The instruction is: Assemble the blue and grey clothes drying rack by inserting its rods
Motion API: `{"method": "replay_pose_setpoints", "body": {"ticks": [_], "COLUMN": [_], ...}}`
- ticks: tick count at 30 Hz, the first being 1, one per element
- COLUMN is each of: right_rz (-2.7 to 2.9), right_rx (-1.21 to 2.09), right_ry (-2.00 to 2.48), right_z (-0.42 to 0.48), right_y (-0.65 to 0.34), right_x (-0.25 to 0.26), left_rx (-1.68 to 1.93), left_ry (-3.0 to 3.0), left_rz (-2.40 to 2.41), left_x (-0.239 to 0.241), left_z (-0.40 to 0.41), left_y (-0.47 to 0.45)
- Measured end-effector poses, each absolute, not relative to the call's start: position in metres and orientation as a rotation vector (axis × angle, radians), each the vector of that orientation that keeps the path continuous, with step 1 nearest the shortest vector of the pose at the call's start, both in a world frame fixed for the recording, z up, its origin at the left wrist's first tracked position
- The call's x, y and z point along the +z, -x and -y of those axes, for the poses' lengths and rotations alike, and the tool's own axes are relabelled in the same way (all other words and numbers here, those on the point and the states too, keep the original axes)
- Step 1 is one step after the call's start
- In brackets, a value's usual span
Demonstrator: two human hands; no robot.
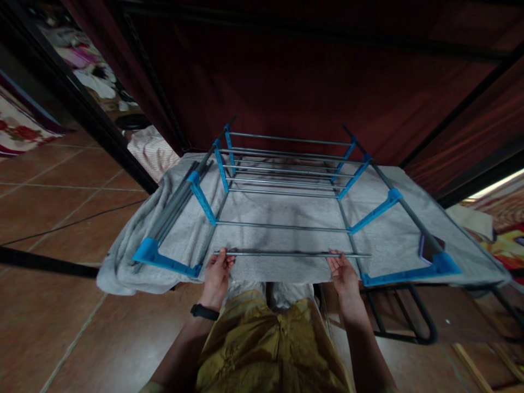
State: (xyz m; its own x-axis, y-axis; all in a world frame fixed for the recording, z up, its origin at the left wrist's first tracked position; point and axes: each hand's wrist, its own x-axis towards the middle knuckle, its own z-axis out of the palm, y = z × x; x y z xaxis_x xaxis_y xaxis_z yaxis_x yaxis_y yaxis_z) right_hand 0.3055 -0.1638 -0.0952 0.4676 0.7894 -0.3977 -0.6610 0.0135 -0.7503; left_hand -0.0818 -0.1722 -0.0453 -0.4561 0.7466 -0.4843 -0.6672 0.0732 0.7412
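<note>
A thin grey metal rod lies level between my hands, at the near side of a partly assembled rack of blue plastic brackets and metal tubes. Fingers of my left hand close round the rod near its left end. Toward its right end, my right hand has thumb and fingers on it from below. The near left blue bracket stands beside my left hand, and the near right one is off to the right. Both rod ends reach past my hands, apart from the brackets as far as I can see.
The rack rests on a grey blanket. Several loose tubes lie along its left side, and a phone-like object is at the right. A dark red curtain hangs behind. Black metal chair-like framing stands below right.
</note>
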Motion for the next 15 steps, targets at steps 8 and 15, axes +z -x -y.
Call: {"method": "replay_pose_setpoints", "body": {"ticks": [8,15], "right_rz": [0.150,0.151], "right_rx": [1.129,1.138], "right_ry": [1.075,1.064], "right_z": [0.165,0.167], "right_y": [-0.303,-0.303], "right_x": [-0.091,-0.092], "left_rx": [1.559,1.522], "left_ry": [-0.126,-0.160], "left_rz": [-1.155,-1.168], "left_x": [-0.036,-0.033], "left_z": [0.173,0.174], "left_y": [0.075,0.070]}}
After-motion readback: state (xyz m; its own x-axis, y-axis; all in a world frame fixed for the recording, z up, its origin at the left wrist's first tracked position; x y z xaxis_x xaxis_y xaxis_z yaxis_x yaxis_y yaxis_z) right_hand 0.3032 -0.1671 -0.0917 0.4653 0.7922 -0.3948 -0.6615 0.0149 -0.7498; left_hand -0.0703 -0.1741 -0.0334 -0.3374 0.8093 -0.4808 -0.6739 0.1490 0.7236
